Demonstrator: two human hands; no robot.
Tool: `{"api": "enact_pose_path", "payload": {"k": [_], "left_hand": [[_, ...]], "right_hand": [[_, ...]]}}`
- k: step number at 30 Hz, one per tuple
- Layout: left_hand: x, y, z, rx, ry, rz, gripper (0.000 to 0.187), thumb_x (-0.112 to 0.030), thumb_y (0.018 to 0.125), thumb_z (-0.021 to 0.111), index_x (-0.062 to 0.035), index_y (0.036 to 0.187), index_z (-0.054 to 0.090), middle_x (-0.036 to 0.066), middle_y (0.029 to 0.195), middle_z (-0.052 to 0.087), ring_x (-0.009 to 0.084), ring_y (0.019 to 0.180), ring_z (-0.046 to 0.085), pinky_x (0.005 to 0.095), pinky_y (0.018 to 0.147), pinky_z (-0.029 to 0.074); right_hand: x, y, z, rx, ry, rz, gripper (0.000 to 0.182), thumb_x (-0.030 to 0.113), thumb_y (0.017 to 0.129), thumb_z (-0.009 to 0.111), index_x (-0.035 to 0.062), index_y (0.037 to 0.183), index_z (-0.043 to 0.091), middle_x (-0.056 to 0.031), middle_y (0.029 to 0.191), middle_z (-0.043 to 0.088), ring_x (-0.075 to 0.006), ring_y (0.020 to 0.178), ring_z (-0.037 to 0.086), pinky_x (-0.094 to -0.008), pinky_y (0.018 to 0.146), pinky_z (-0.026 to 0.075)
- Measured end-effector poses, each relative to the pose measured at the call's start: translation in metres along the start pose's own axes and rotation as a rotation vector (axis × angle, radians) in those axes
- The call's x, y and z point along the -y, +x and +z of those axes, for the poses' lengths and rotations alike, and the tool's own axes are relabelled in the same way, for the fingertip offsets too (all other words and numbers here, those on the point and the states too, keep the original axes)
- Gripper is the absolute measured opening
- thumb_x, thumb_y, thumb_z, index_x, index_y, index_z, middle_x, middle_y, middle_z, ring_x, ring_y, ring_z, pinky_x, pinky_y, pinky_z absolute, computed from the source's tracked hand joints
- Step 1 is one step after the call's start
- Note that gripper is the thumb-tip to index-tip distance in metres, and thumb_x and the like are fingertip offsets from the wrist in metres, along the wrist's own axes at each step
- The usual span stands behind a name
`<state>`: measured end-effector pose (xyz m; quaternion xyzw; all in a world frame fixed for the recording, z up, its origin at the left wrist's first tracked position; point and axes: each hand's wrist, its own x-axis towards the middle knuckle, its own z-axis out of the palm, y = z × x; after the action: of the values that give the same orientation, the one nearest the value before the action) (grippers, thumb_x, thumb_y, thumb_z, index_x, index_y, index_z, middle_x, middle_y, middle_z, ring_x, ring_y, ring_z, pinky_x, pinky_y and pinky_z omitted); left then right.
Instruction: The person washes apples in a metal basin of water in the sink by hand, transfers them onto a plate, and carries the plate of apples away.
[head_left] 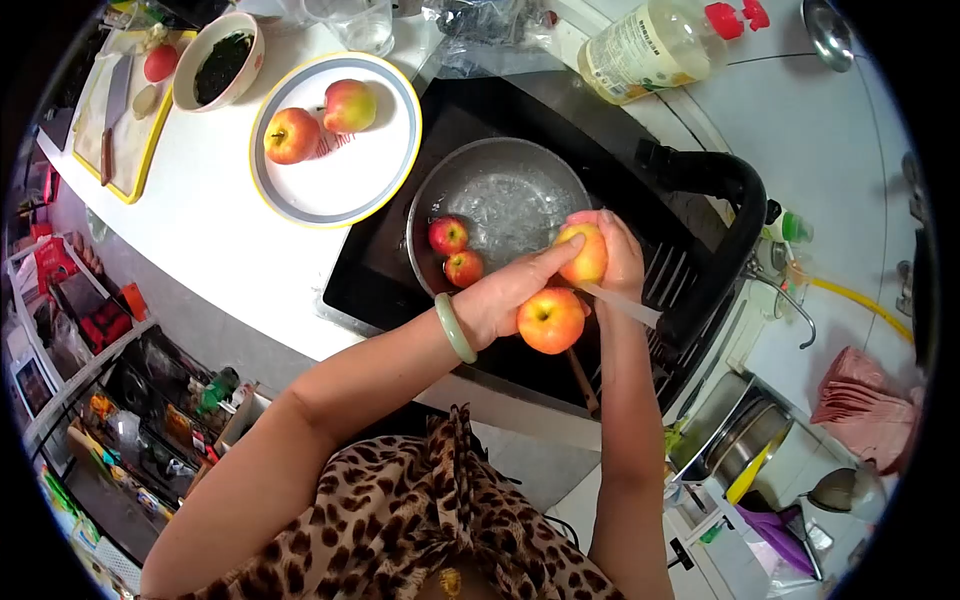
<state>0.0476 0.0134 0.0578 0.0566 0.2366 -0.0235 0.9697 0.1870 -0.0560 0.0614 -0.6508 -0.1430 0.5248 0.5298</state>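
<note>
A yellow-red apple [583, 256] is held between my two hands, under a stream of water [622, 303] from the black faucet [728, 190]. My left hand [508, 292], with a pale green bangle at the wrist, presses its thumb on this apple. A second apple [551, 322] rests against the left palm; the fingers beneath are hidden. My right hand [622, 254] wraps the upper apple's far side. Behind the hands, a grey metal pot [428, 185] with water stands in the black sink [365, 265]. Two small red apples [448, 235] lie in it.
Two apples sit on a rimmed plate [290, 190] at the upper left, beside a bowl [188, 80] of dark greens and a cutting board [150, 150] with a knife [117, 95]. A soap bottle [640, 50] stands behind the sink. Folded pink cloths [860, 400] lie right.
</note>
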Motion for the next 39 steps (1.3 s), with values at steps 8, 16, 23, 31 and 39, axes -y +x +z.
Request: {"api": "enact_pose_path", "payload": {"k": [8,16,23,31,39], "left_hand": [[0.015,0.008,-0.004,0.003,-0.358,0.062,0.040,-0.045,0.097,0.049,-0.0092,0.115,0.054,0.005,0.108,0.061,0.0148,0.097,0.062,0.0289,0.083,0.052],[0.015,0.006,0.003,-0.067,-0.153,-0.025,0.047,-0.044,0.096,0.052,-0.0049,0.122,0.051,0.006,0.111,0.061,0.0154,0.097,0.062,0.0290,0.082,0.053],[0.008,-0.002,-0.003,0.048,-0.108,-0.056,0.045,-0.045,0.097,0.048,-0.0059,0.118,0.053,0.005,0.103,0.062,0.0145,0.086,0.064,0.0284,0.075,0.054],[0.008,0.007,-0.016,-0.017,-0.328,0.005,0.044,-0.046,0.096,0.049,-0.0084,0.118,0.053,0.008,0.103,0.063,0.0187,0.083,0.065,0.0310,0.074,0.056],[0.013,0.010,0.002,-0.003,-0.360,-0.001,0.043,-0.045,0.096,0.050,-0.0094,0.119,0.054,0.006,0.107,0.062,0.0175,0.089,0.064,0.0326,0.077,0.055]], "right_hand": [[0.004,-0.037,0.018,-0.038,-0.279,-0.245,0.026,0.020,0.095,0.053,0.0031,0.115,0.056,-0.0088,0.116,0.056,-0.0170,0.107,0.053,-0.0293,0.093,0.042],[0.002,-0.014,-0.002,-0.108,0.083,0.147,0.019,0.014,0.093,0.054,0.0031,0.106,0.061,-0.0078,0.107,0.062,-0.0178,0.097,0.059,-0.0309,0.087,0.046],[-0.003,-0.019,0.000,-0.113,-0.353,-0.143,0.034,0.027,0.099,0.042,0.0009,0.102,0.064,-0.0097,0.104,0.063,-0.0200,0.096,0.061,-0.0295,0.086,0.047],[0.008,-0.039,0.036,-0.215,-0.341,-0.199,0.026,0.020,0.096,0.048,0.0042,0.112,0.061,-0.0085,0.111,0.061,-0.0195,0.105,0.058,-0.0309,0.095,0.043],[0.004,-0.020,0.005,-0.101,-0.020,-0.017,0.027,0.022,0.099,0.045,0.0028,0.108,0.062,-0.0068,0.106,0.060,-0.0134,0.095,0.057,-0.0246,0.085,0.044]]}}
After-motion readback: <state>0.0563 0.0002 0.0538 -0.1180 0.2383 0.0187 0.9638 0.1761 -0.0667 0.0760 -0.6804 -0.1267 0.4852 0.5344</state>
